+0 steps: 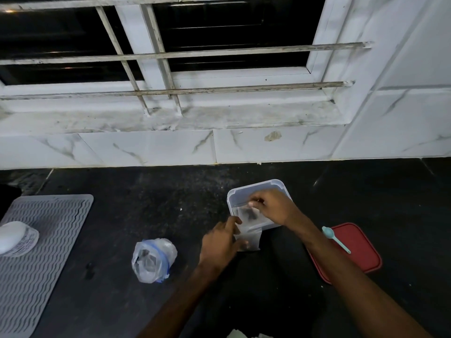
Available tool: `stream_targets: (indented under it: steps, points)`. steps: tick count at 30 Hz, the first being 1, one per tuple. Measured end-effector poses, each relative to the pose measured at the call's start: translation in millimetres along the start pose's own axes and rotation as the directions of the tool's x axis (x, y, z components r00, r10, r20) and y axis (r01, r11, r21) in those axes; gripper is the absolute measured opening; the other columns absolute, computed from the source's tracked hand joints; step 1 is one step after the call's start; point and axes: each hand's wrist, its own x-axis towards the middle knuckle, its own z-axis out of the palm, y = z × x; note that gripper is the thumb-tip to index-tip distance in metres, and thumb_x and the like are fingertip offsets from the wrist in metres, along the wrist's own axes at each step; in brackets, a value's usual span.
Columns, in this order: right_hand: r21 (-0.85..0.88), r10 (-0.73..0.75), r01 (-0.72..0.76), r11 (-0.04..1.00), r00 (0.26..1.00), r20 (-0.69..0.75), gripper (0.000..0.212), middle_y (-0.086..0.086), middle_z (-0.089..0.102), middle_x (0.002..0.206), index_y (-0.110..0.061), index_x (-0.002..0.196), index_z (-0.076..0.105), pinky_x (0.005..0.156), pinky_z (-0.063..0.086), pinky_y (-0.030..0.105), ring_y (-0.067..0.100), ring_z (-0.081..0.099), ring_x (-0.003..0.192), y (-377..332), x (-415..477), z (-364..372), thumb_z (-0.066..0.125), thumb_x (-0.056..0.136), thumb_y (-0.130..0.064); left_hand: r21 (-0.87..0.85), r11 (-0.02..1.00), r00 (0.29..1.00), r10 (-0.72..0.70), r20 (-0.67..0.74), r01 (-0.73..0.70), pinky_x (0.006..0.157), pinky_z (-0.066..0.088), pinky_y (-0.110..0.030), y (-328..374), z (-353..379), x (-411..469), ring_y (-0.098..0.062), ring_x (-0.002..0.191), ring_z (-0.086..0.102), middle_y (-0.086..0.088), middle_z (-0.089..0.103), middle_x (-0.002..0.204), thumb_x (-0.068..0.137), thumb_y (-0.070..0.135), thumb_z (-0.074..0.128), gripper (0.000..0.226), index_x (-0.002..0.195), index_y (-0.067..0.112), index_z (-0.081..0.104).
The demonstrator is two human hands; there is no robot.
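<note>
A clear plastic container (256,190) stands on the black countertop (146,196). A small clear bag (251,240) with something dark inside hangs half over the container's near wall. My left hand (220,242) grips the lower part of the bag in front of the container. My right hand (271,206) reaches over the container and pinches the top of the bag. What the dark bit inside the bag is cannot be made out.
A red lid (358,254) lies to the right with a teal spoon (335,239) on it. A crumpled clear bag with a blue strip (153,259) sits to the left. Farther left, a grey ribbed mat (44,240) carries an overturned clear cup (17,237). A tiled wall and barred window stand behind.
</note>
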Motion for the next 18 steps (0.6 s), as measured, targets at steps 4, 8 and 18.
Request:
stream_targets:
  steps: [4,8,18]
  points:
    - [0.190,-0.012,0.050,0.981,0.981,-0.195,0.016,-0.012,0.073,0.099,-0.025,0.103,0.073,0.083,0.052,0.028,0.003,0.064,0.087,-5,-38,-6,0.062,0.092,-0.029,-0.009,0.998,0.996,0.061,-0.064,-0.061,0.080,0.045,-0.026,5,1,-5,-0.006,0.108,0.055,0.013,0.065,0.113,0.096,0.038,0.053,0.032,0.127,0.034,0.043]
    - [0.223,-0.036,0.022,0.974,0.998,0.058,0.039,-0.017,0.069,0.108,-0.033,0.113,0.068,0.084,0.052,0.025,-0.002,0.061,0.096,-17,-74,-11,0.059,0.083,-0.055,0.019,0.978,0.973,0.210,-0.100,-0.209,0.079,0.043,-0.025,14,-2,-13,-0.012,0.107,0.055,0.008,0.063,0.113,0.095,0.030,0.057,0.033,0.127,0.027,0.052]
    - [-0.323,0.014,0.011,0.946,0.997,0.075,0.018,-0.007,0.065,0.107,-0.032,0.108,0.065,0.087,0.046,0.030,0.013,0.061,0.102,-36,-102,-29,0.059,0.091,-0.030,0.043,0.902,0.874,0.427,-0.232,-0.429,0.072,0.055,-0.030,32,-7,-11,-0.014,0.089,0.059,0.005,0.066,0.093,0.080,0.017,0.075,0.029,0.106,0.021,0.060]
